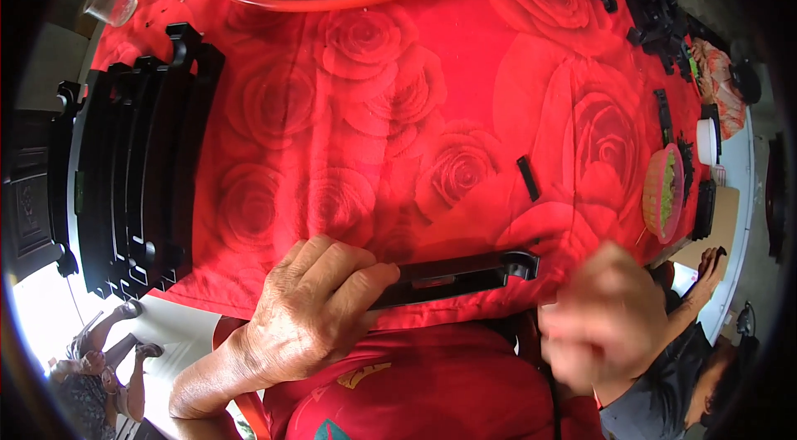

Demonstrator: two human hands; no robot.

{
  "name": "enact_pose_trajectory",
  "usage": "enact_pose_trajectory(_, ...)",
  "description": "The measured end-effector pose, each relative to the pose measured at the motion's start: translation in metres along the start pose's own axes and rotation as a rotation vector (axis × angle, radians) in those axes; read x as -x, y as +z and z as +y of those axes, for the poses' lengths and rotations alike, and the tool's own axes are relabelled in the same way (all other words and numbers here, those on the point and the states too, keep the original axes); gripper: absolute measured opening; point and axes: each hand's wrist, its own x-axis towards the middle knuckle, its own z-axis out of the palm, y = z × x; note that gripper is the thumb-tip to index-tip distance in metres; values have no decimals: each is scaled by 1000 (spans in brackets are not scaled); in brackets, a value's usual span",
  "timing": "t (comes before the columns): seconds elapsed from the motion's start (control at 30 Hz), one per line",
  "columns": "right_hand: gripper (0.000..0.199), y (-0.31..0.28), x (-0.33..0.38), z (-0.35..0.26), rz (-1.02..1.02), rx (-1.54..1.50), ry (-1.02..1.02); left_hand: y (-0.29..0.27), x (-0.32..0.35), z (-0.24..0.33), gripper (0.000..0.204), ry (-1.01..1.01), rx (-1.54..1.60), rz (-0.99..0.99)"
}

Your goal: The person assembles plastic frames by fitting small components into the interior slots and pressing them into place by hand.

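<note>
Near the table's front edge, my left hand [320, 303] has its fingers wrapped over the left end of a long black plastic part [465, 276]. This part lies sideways, has a slot along its side and a curved hook at its right end. Beyond that hook, my right hand [602, 320] is raised and smeared by motion, apart from the part. Its fingers look curled, but what they hold, if anything, does not show. A small black strip [528, 178] rests on the red rose-patterned cloth [374, 149] farther out.
Several similar long black parts [149, 166] stand in a row at the left. A red-orange basin [332, 4] of black and green pieces sits at the back, near a clear glass [110, 0]. More black parts [656, 17] and a pink basket [664, 195] line the right. Other people [108, 365] sit nearby.
</note>
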Motion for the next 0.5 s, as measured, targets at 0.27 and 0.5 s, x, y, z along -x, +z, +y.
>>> enact_pose_trajectory(0.27,29,-8,-2,-74,69,-31,20,-5,-16,-4,48,27,-9,58)
enact_pose_trajectory(0.5,28,6,-12,-85,76,-13,19,-1,-5,-5,47,-123,16,194)
